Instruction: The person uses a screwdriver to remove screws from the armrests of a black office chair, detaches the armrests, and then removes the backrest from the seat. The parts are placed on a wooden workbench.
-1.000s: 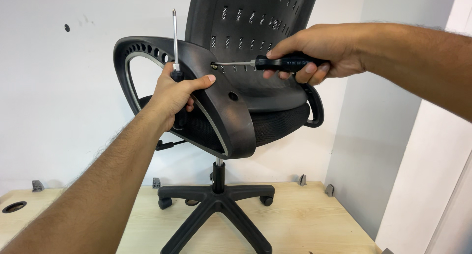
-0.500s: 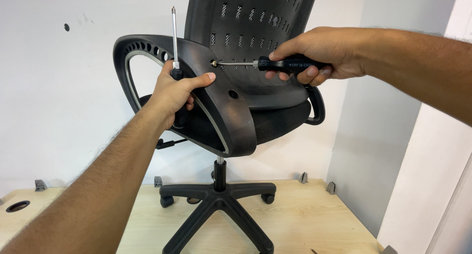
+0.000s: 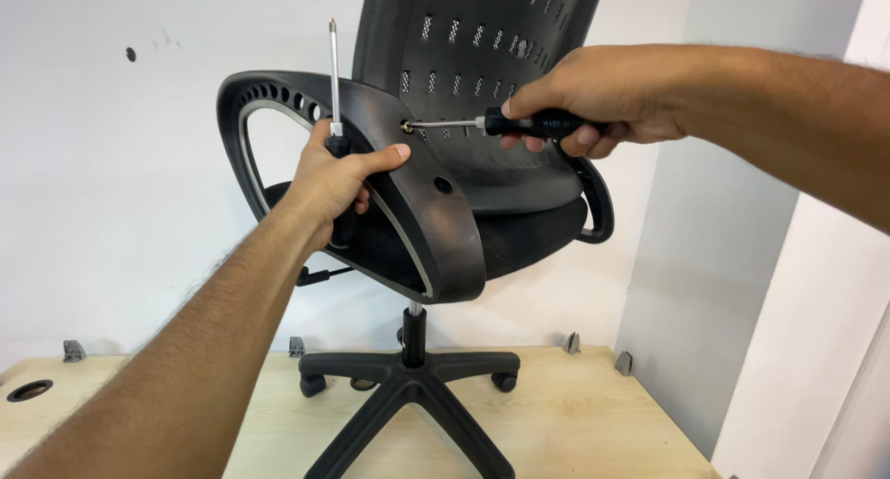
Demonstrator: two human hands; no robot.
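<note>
The right hand [image 3: 593, 103] is clenched around the black handle of a screwdriver [image 3: 519, 124], its thin steel shaft level so the tip sits in a screw hole in the armrest [image 3: 408, 191]. The left hand [image 3: 334, 178] clamps that smooth, curved plastic armrest, thumb on top, to steady it, and seems also to pinch a second screwdriver [image 3: 334, 71] pointing straight up. Behind them is the chair's perforated backrest [image 3: 482, 34]; below, its star base [image 3: 408, 386] stands on a pale wooden tabletop [image 3: 593, 423].
</note>
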